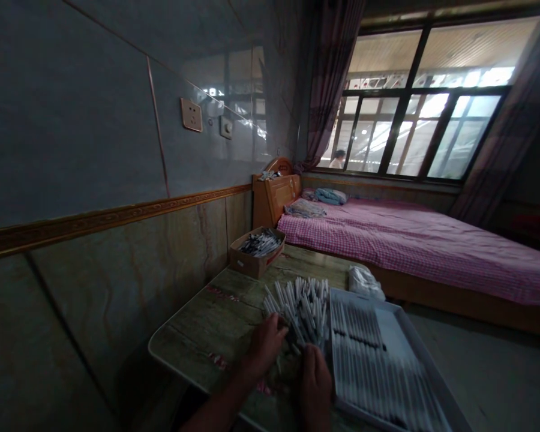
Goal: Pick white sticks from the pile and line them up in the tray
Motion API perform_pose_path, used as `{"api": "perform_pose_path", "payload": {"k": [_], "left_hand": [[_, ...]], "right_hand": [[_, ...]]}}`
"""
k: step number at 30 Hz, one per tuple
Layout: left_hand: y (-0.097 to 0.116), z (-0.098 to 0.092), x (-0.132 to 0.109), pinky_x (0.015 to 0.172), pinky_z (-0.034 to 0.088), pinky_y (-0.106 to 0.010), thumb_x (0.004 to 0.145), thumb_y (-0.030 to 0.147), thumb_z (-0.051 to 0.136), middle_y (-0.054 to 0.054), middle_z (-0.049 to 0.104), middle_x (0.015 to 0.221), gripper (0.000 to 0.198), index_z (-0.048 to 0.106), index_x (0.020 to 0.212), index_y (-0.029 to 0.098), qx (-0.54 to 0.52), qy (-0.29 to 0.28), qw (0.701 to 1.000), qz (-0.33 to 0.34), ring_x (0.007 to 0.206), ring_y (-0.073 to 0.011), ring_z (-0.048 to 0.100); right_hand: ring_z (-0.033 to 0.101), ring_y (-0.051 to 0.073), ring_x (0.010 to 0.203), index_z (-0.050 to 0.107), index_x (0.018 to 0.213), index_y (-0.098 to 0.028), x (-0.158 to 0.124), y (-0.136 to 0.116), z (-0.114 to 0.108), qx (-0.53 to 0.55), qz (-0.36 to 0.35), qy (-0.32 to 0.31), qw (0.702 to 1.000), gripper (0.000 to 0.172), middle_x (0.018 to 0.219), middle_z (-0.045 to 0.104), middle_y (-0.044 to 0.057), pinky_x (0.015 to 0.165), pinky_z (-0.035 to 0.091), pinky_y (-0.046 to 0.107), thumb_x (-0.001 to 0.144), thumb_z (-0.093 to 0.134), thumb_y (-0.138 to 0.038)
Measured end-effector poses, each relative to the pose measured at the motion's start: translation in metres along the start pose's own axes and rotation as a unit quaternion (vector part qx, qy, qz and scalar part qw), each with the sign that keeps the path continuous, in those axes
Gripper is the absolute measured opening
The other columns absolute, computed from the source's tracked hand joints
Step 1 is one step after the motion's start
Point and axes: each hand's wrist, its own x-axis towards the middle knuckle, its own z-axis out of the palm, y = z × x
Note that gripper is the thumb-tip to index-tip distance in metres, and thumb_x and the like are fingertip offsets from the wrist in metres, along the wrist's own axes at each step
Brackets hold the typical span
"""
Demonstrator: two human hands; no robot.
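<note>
A dense heap of slim white pens [303,300] with dark ends lies on the low table, directly in front of my hands. My left hand [269,337] is at the heap's near left edge, thumb and fingers pinched together; what they hold is too dark to make out. Close by on the right, my right hand [315,373] has its fingers closed on what looks like the dark end of a pen [297,348]. Right of it lies a shallow pale tray [398,333], where more pens [378,372] lie side by side in rows.
A cardboard box [249,264] full of similar pens stands at the table's far left corner, near the wall. A crumpled white plastic bag [365,282] is behind the tray. Beyond the table [191,336] is a bed [387,234] with a pink checked cover. A person shows outside the window.
</note>
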Motion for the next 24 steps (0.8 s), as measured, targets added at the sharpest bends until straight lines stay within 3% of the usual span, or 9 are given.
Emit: {"api": "perform_pose_path", "payload": {"k": [3, 6, 9, 17, 24], "left_hand": [[0.013, 0.008, 0.012, 0.097, 0.042, -0.034, 0.088, 0.023, 0.053, -0.014, 0.069, 0.117, 0.024, 0.066, 0.107, 0.017, 0.172, 0.007, 0.985, 0.029, 0.114, -0.0253, 0.062], [0.017, 0.020, 0.019, 0.108, 0.033, -0.039, 0.090, 0.022, 0.051, -0.019, 0.060, 0.135, 0.036, 0.062, 0.123, 0.014, 0.239, 0.010, 0.970, 0.039, 0.132, -0.0292, 0.049], [0.018, 0.027, 0.024, 0.109, 0.031, -0.040, 0.090, 0.027, 0.051, -0.017, 0.061, 0.134, 0.036, 0.063, 0.123, 0.017, 0.241, -0.018, 0.970, 0.020, 0.131, -0.0295, 0.049], [0.033, 0.030, 0.040, 0.088, 0.044, -0.035, 0.083, 0.027, 0.058, -0.014, 0.071, 0.111, 0.023, 0.068, 0.102, 0.018, 0.213, -0.043, 0.976, -0.031, 0.106, -0.0272, 0.065], [0.024, 0.014, 0.031, 0.082, 0.045, -0.028, 0.087, 0.027, 0.054, -0.010, 0.074, 0.101, 0.018, 0.064, 0.100, 0.019, 0.140, -0.023, 0.990, 0.005, 0.098, -0.0226, 0.069]], "right_hand": [[0.064, 0.019, 0.072, 0.067, 0.090, -0.022, 0.000, 0.004, 0.001, 0.022, 0.050, -0.006, 0.999, 0.054, 0.078, 0.070, 0.002, 0.067, 0.047, 0.027, 0.091, 0.038, -0.067], [0.065, 0.020, 0.073, 0.067, 0.093, -0.021, -0.001, 0.006, 0.002, 0.034, 0.080, -0.015, 0.996, 0.053, 0.080, 0.072, 0.003, 0.066, 0.047, 0.027, 0.091, 0.039, -0.066], [0.066, 0.020, 0.077, 0.068, 0.094, -0.021, -0.001, 0.007, 0.004, 0.046, 0.078, -0.022, 0.996, 0.050, 0.086, 0.074, 0.005, 0.067, 0.047, 0.026, 0.090, 0.042, -0.064], [0.068, 0.020, 0.076, 0.069, 0.091, -0.020, 0.001, 0.001, 0.005, 0.069, 0.052, -0.014, 0.996, 0.045, 0.082, 0.074, 0.004, 0.068, 0.050, 0.026, 0.091, 0.045, -0.059], [0.070, 0.020, 0.076, 0.069, 0.092, -0.022, 0.001, 0.001, 0.003, 0.039, 0.026, 0.008, 0.999, 0.040, 0.082, 0.075, 0.003, 0.067, 0.052, 0.026, 0.092, 0.047, -0.055]]}}
